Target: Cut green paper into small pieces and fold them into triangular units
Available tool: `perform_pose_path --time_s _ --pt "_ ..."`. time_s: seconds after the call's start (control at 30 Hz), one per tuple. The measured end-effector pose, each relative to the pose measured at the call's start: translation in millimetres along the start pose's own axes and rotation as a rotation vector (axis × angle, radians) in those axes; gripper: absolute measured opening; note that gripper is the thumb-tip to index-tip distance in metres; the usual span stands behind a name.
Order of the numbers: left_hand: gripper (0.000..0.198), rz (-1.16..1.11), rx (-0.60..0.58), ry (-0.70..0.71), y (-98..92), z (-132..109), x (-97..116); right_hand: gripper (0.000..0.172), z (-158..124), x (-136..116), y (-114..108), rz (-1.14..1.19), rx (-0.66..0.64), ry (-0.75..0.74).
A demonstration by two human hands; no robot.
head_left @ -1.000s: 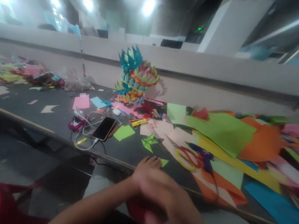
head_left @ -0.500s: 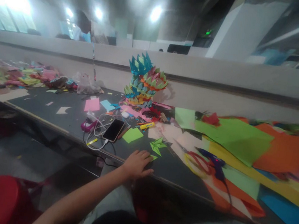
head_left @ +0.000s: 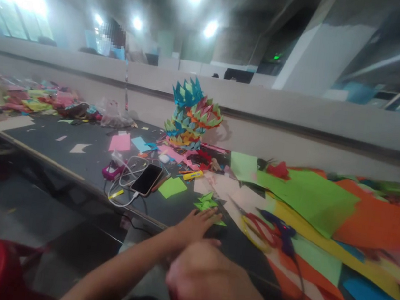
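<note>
- Right now the left hand (head_left: 194, 226) lies flat on the dark table (head_left: 83, 161), fingers spread and reaching forward, the fingertips touching a small green paper scrap (head_left: 220, 222) at the near edge.
- Just beyond those fingertips sits a folded green origami piece (head_left: 206, 201), apart from the hand but close to it.
- The right hand (head_left: 216, 286) is lower in the view, nearer the camera, and blurred; whether it is closed on anything I cannot tell, though a bit of red shows under it.
- To pick up a flat scrap well, my judgement is that sliding it toward the table edge with a fingertip, then pinching it from below, would work better than scraping at it with nails.
- Light pressure seems wise: thin paper creases easily, and the origami piece beside it could be knocked askew by a sweeping reach.
- To the right lie red-handled scissors (head_left: 261, 228) on a spread of coloured paper sheets (head_left: 312, 195); keeping the wrist clear of the blades seems sensible.
- To the left, a phone (head_left: 146, 179) rests on a coil of white cable (head_left: 123, 194), near a green square (head_left: 173, 187).
- Farther back stands a tall modular origami model (head_left: 192, 116) against the low wall.
</note>
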State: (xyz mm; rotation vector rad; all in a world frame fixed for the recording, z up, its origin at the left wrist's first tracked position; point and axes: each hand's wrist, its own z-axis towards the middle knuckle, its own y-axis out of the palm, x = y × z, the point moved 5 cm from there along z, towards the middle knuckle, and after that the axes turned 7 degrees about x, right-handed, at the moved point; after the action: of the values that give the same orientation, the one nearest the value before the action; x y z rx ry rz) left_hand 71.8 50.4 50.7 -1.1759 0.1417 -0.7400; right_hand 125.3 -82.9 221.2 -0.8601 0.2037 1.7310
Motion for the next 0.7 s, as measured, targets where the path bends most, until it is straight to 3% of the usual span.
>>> perform_pose_path --time_s 0.07,0.17,0.23,0.3,0.43,0.7 --pt "0.058 0.036 0.073 -0.091 -13.3 -1.9 -24.4 0.025 -1.7 41.2 0.6 -0.13 0.06 0.111" --pt "0.042 0.139 0.207 -0.349 -34.8 -14.3 -72.8 0.024 -29.9 119.8 -12.7 -0.376 0.078 0.374" --pt "0.04 0.203 0.272 -0.484 -43.3 -24.5 -97.4 0.027 -50.0 162.1 -23.6 -0.525 0.073 0.455" --pt "0.031 0.237 0.292 -0.52 -44.6 -30.5 -109.2 0.03 -62.9 190.6 -26.9 -0.635 0.02 0.475" --pt "0.016 0.27 0.278 -0.472 -38.2 -31.4 -109.3 0.029 -65.6 216.3 -16.6 -0.732 -0.09 0.434" --pt "0.018 0.329 0.292 -0.461 -33.7 -28.8 -109.1 0.028 -46.2 255.5 -27.3 -0.83 0.018 0.4"
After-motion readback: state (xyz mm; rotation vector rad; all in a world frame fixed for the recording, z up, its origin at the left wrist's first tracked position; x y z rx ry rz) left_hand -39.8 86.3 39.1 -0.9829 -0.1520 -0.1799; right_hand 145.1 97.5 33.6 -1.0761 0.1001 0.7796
